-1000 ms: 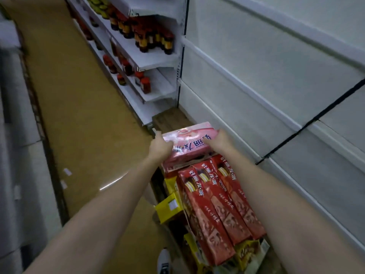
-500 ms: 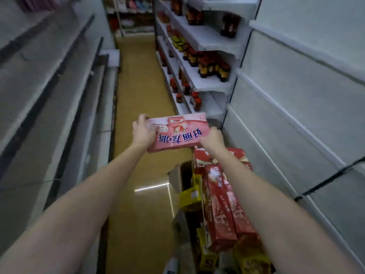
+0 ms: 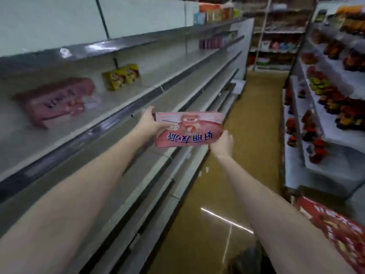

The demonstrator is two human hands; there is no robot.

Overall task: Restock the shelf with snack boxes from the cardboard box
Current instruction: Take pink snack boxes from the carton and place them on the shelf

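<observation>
Now I've swung from the carton to the shelf (image 3: pixel 126 113) — left hand (image 3: pixel 151 121) and right hand (image 3: pixel 222 144) both grasping the pink box (image 3: pixel 189 129), ready to place.

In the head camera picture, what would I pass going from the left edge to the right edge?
Pink box on the shelf → yellow box → left hand → held pink box → right hand → bottles on the far shelves.

Seemingly bare shelf (image 3: pixel 122 107) beside pink box (image 3: pixel 57 100)
</observation>
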